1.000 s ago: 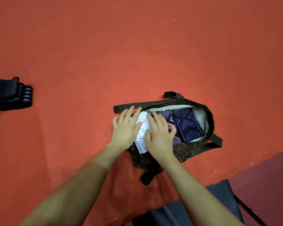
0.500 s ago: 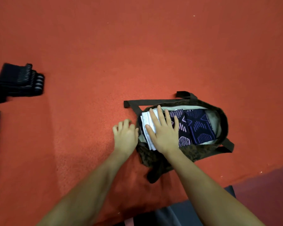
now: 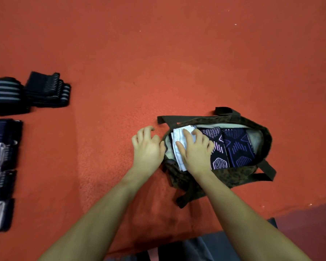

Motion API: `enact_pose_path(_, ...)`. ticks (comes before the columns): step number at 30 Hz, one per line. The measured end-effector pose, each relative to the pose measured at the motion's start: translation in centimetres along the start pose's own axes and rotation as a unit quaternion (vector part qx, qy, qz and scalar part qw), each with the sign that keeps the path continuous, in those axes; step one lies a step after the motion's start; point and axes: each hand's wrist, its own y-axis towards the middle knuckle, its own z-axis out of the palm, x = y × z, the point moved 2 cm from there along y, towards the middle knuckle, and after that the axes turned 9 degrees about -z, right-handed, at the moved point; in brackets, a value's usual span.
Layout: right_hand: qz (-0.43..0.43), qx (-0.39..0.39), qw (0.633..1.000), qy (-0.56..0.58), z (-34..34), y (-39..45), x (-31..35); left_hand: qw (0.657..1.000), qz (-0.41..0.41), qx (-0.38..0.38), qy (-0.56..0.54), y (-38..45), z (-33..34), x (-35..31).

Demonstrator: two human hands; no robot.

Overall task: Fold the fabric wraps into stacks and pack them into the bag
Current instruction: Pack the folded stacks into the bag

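Withdrawn from the white wrap since a second ago, the left hand (image 3: pixel 148 147) now sits outside the bag (image 3: pixel 233 178), its fingers loosely curled and holding nothing, the thumb side touching the bag's near rim. Right hand (image 3: pixel 195 150) has stayed on the white wrap (image 3: pixel 178 146), fingers spread flat and pressing it down; it grips nothing. That wrap has gone from lying across the rim to standing inside the bag's left end, just beside two dark patterned wraps (image 3: pixel 237 147) already packed. Judged from this, the third stack is seated and the step is closing. More folded stacks (image 3: pixel 45 89) wait on the red floor (image 3: pixel 158 63), well apart to the left, so packing is not finished.
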Motion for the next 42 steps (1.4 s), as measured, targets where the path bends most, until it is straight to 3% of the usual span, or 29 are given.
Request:
enact_pose_path(2,-0.003,0.003,0.999,0.037,-0.5,0.2,-0.2,0.999,0.041,0.000,-0.011,0.0,-0.2,-0.6)
enact_pose_path(7,-0.039,0.022,0.992,0.116,-2.1,-1.0,-1.6,0.963,0.260,0.050,0.044,-2.0,0.6,-1.2)
enact_pose_path(13,-0.075,0.090,0.981,0.155,-2.3,-3.8,-1.8,0.961,0.263,0.080,0.010,-4.0,1.2,0.3)
enact_pose_path(20,-0.061,0.264,0.957,0.098,-2.8,-3.4,-2.3,0.952,0.298,0.048,-0.058,-5.3,-0.7,0.5)
enact_pose_path(24,-0.053,0.280,0.953,0.104,-3.5,-3.1,-1.9,0.956,0.280,0.049,-0.070,-5.3,-1.8,0.4)
enact_pose_path(29,-0.050,0.139,0.981,0.127,-6.2,-2.3,0.2,0.971,0.227,0.063,-0.032,-5.2,-3.3,0.5)
enact_pose_path(32,-0.092,0.100,0.981,0.139,-7.1,-1.2,2.9,0.986,0.154,0.068,-0.009,-4.3,-5.2,2.0)
enact_pose_path(42,-0.171,0.112,0.968,0.148,-6.4,3.4,19.9,0.998,0.031,0.047,0.041,-1.2,-14.3,17.5)
